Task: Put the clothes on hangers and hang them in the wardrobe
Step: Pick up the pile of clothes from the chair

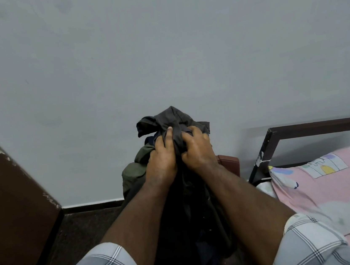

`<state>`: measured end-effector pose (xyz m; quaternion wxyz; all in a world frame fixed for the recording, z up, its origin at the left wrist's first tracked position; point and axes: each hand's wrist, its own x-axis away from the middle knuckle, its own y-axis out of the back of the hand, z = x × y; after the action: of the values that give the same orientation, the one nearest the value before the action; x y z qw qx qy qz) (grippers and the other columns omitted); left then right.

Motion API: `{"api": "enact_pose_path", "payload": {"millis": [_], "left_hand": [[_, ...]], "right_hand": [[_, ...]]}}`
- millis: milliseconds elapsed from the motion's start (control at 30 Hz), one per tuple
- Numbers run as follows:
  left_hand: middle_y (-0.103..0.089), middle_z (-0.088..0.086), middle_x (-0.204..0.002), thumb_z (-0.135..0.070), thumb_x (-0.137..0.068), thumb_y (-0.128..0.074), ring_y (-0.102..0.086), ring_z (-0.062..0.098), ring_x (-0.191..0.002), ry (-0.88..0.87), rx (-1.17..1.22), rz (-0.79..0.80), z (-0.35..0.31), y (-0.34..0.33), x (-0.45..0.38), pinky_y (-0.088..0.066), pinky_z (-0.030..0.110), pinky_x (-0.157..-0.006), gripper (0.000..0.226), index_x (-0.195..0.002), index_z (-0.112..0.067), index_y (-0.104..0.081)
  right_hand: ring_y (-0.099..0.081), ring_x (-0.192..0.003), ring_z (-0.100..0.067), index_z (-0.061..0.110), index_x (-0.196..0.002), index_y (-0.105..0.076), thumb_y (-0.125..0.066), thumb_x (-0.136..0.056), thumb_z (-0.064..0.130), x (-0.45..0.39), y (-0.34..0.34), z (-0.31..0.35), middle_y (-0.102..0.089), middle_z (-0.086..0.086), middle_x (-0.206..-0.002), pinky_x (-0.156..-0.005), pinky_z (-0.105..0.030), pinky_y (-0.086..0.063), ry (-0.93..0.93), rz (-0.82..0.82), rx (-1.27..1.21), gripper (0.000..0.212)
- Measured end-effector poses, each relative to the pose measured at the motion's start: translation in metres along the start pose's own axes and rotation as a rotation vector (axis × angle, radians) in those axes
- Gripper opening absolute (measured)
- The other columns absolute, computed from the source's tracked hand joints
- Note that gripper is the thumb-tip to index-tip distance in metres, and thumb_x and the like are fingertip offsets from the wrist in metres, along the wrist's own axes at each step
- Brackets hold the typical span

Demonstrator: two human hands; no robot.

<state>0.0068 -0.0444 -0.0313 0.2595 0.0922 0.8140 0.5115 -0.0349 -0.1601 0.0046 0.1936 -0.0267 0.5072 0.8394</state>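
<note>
Dark grey garment (168,120) was bunched above the clothes pile (143,171) by the wall, left hand (161,156) and right hand (196,149) each holding a fistful. Best shaken open to find the collar; no hanger was visible.

Legible text: none was found.
Pillowcase (321,182): carried printed cartoon pictures only, no words.
Bed frame (263,156): bore white marks, too blurred to read.
</note>
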Motion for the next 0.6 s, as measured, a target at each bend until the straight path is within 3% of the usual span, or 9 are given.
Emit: {"api": "enact_pose_path", "payload": {"millis": [467, 600], "left_hand": [[-0.035, 0.021, -0.146, -0.009, -0.093, -0.059, -0.060, 0.040, -0.097, -0.093, -0.045, -0.198, -0.104, 0.124, 0.004, -0.053, 0.052, -0.081, 0.088, -0.161, -0.022, -0.003], [-0.035, 0.021, -0.147, -0.007, -0.092, -0.059, -0.061, 0.040, -0.098, -0.128, -0.042, -0.235, -0.143, 0.141, 0.022, -0.053, 0.051, -0.081, 0.090, -0.161, -0.022, -0.003]], "right_hand": [[-0.045, -0.117, -0.036, 0.024, -0.134, -0.058, -0.055, -0.083, 0.002, 0.034, 0.150, 0.034, -0.045, -0.007, -0.141, -0.098, -0.040, -0.044, 0.137, -0.239, -0.036, 0.055], [-0.046, -0.116, -0.037, 0.022, -0.132, -0.059, -0.056, -0.081, 0.001, 0.062, 0.189, 0.026, -0.046, -0.009, -0.140, -0.103, -0.041, -0.043, 0.148, -0.287, -0.020, 0.056]]}}
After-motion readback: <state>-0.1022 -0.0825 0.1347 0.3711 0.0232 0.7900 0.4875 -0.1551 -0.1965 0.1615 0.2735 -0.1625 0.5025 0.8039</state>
